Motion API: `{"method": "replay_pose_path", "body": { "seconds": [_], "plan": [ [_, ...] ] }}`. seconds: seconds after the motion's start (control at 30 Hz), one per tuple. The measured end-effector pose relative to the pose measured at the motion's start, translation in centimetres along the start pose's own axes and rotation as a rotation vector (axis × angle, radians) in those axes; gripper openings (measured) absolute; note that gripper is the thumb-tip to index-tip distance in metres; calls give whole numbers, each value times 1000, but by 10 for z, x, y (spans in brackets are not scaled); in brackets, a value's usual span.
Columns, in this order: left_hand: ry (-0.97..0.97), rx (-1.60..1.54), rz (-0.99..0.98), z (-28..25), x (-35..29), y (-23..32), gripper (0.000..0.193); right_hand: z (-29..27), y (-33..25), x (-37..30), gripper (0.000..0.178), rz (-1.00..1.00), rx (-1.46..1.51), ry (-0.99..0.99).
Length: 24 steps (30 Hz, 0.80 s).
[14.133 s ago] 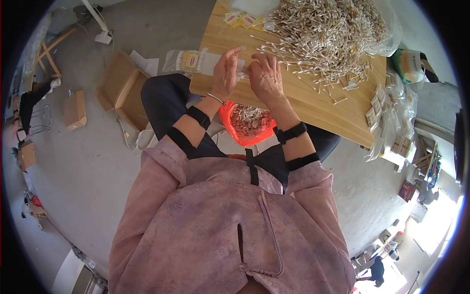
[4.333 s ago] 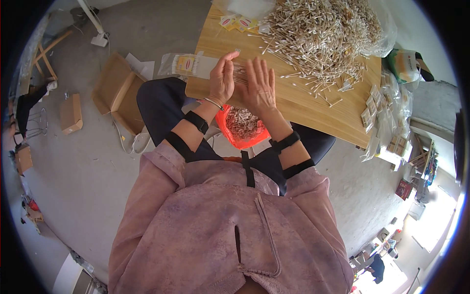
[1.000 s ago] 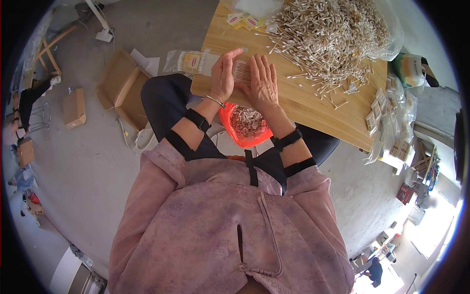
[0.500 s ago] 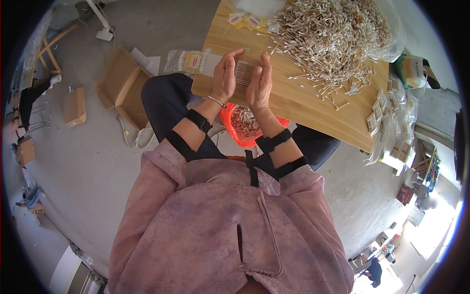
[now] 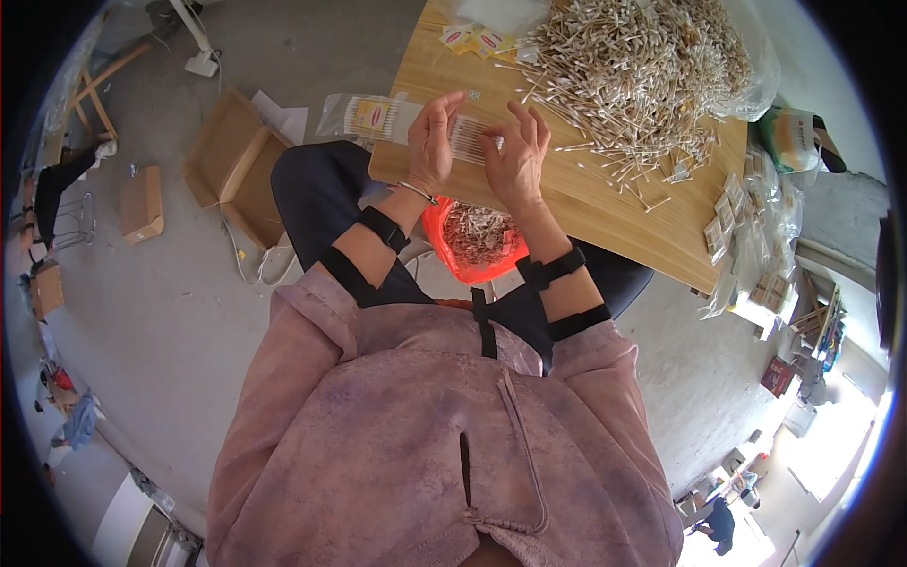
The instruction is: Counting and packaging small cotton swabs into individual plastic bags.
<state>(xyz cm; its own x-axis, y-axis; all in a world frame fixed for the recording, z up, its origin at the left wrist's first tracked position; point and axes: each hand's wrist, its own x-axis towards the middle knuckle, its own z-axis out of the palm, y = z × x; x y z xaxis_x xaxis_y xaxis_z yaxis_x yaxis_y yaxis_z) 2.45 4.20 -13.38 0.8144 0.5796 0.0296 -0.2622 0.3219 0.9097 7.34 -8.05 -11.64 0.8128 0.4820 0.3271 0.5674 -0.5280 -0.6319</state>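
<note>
A neat row of cotton swabs point(image 5: 468, 140) lies on the wooden table point(image 5: 576, 194) between my hands. My left hand point(image 5: 432, 144) stands on edge along the row's left end, its fingers stretched out. At the right end, my right hand point(image 5: 519, 163) brings thumb and forefinger together in a pinch while the other fingers are raised. Whatever is in that pinch is too small to make out. Beside my left hand lies a clear packet of swabs point(image 5: 371, 116) with a yellow label. A large heap of loose swabs point(image 5: 642, 80) covers the far right of the table.
Below the table edge, between my legs, hangs a red bag point(image 5: 472, 274) with swabs in it. Yellow cards point(image 5: 475, 41) lie at the back. Small packs point(image 5: 726, 215) sit at the right edge. An opened cardboard box point(image 5: 231, 170) is on the floor at left.
My right hand has turned from a flat upright palm to a pinch and shifted slightly right. More of the swab row shows now. My left hand has barely moved.
</note>
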Motion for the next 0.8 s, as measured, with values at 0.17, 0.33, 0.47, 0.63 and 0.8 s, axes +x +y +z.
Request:
{"method": "replay_pose_path", "body": {
  "seconds": [0.17,0.33,0.47,0.63,0.8],
  "plan": [
    [-5,-12,4,-1,-1,-2,49,-10,0,14,10,-52,-128,-131],
    [-43,4,-20,-2,-1,-1,43,-9,2,20,11,-63,-177,-205],
    [-40,20,-16,-4,-2,-2,43,-8,2,22,10,-79,-192,-215],
    [-43,17,-22,-4,-1,-3,43,-10,0,26,9,-93,-221,-250],
    [-44,8,-26,-3,-1,-3,42,-10,0,29,10,-101,-223,-295]
  ]
}}
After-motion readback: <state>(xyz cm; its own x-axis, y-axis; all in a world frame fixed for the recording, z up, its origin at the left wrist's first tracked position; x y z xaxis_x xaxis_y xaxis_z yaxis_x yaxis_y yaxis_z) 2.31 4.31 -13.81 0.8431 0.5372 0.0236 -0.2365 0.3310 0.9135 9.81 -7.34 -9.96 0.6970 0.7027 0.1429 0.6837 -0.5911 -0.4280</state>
